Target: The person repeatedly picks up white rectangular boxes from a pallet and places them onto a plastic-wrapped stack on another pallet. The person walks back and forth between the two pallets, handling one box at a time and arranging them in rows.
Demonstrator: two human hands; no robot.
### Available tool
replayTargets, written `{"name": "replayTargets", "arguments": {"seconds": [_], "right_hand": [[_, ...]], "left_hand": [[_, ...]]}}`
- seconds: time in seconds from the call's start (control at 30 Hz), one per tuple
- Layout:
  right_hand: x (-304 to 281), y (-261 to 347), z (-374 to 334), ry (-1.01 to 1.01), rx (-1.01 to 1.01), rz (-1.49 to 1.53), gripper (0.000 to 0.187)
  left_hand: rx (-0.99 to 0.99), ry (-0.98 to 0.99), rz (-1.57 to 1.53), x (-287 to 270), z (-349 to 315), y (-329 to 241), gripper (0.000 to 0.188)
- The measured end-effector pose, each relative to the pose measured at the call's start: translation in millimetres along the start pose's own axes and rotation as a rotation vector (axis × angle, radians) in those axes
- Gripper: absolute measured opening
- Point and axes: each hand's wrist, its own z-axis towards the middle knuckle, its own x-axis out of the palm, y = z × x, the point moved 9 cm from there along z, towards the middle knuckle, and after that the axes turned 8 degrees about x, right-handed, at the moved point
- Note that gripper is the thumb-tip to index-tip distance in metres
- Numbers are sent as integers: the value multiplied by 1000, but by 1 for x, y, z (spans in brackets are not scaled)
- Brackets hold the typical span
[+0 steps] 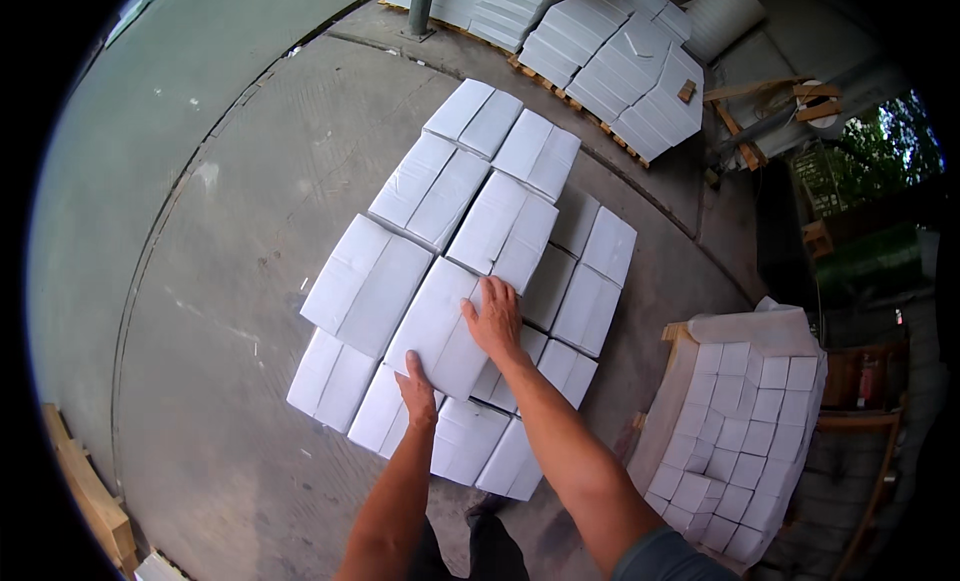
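A white carton with a seam along its top lies in the upper layer of a stack of similar cartons. My left hand grips its near edge, thumb up on the top face and the other fingers mostly hidden below. At the carton's far right corner is my right hand, thumb on top and fingers bent over the far edge. Another upper carton sits just beyond those fingertips. To the right, a lower layer of cartons shows beneath.
Right of me stands an open bin holding many small white boxes. White stacked bundles rest on pallets at the back, near a grey post. Wooden beams lie at the left. The concrete floor has a dark groove.
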Motion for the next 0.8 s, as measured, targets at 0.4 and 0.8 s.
{"name": "replayTargets", "arguments": {"seconds": [0.4, 0.8], "right_hand": [[-11, 24, -17, -83, 153, -88, 41], [-33, 69, -110, 163, 68, 176, 39]], "left_hand": [[-6, 60, 56, -38, -10, 25, 62], [-400, -95, -493, -106, -31, 18, 74]]}}
